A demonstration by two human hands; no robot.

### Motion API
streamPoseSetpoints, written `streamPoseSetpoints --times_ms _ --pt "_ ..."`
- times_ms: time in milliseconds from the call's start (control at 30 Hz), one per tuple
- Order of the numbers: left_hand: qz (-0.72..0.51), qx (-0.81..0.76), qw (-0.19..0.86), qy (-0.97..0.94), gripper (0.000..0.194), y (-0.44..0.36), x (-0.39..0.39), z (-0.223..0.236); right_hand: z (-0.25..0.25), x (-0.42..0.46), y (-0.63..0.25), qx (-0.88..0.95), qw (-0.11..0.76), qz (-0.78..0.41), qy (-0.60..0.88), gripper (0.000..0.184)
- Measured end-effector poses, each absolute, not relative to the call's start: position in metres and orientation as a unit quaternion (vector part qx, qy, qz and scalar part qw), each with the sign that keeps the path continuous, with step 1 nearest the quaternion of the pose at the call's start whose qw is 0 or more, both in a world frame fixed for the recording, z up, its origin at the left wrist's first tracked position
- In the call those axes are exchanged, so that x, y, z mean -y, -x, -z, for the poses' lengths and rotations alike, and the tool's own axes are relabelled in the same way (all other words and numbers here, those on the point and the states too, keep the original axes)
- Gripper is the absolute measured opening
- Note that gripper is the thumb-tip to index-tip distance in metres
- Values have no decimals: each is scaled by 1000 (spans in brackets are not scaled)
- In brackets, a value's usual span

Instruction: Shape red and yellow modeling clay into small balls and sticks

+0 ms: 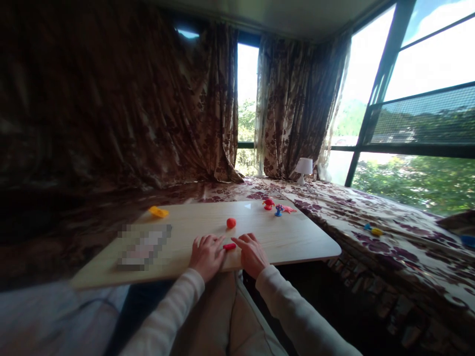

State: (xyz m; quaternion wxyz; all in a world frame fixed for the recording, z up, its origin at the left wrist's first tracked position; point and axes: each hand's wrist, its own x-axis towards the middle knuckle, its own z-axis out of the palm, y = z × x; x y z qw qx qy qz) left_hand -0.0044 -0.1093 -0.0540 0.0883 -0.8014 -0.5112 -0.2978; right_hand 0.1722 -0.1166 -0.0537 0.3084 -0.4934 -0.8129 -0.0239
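Observation:
A short red stick-shaped piece [229, 246] lies on the table near its front edge, between my two hands. My left hand [207, 256] rests palm down at its left, fingers spread, with the thumb close to the piece's end. On the other side, my right hand [254, 253] has its index finger stretched toward the piece; whether it touches cannot be made out. Just beyond the hands sits an orange-red ball [231, 223]. Neither hand visibly grips anything.
The light wooden table [200, 214] bears a yellow object [158, 212], a blurred-out flat rectangle [144, 247], and small red [268, 203] and blue [279, 210] figures at the back right. Beyond stand a white lamp [304, 169] and patterned curtains [185, 113]. Blue and yellow bits [376, 231] lie on the flowered cloth.

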Motion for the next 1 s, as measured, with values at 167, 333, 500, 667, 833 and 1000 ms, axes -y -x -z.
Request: streamPoseSetpoints --times_ms 167,333,500,667,833,1000 --pt "321 552 38 769 28 13 102 55 48 118 -167 840 258 39 476 46" --pt "339 560 -9 756 23 11 100 60 47 118 -165 843 237 48 480 44" --pt "349 559 -14 752 22 11 100 62 46 118 -163 841 240 74 480 43" --pt "352 558 -16 751 22 12 102 60 45 119 -158 849 222 89 471 37" --pt "349 566 -23 747 21 11 102 60 40 119 -155 861 182 84 467 36" --pt "356 561 -18 747 20 12 101 61 35 117 -158 868 162 83 462 43"
